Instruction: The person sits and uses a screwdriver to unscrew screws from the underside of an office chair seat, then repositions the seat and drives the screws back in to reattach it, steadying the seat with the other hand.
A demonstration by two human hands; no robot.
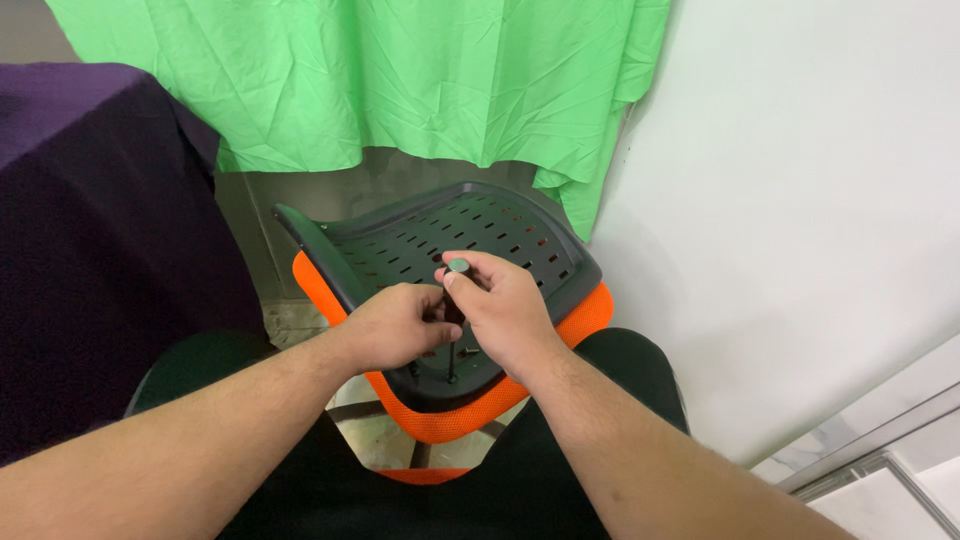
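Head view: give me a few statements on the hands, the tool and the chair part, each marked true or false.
1. The right hand grips a slim upright tool with a round grey cap. True.
2. The left hand rests flat on the purple cloth. False: it is on the black plastic panel, beside the tool's shaft.
3. The black plastic panel is perforated with rows of slots. True.
4. The cushion under the panel is blue. False: the mesh cushion is orange.
5. A green cloth hangs behind the chair part. True.
6. The tool's tip is lifted well clear of the panel. False: it points down to the panel's near end.
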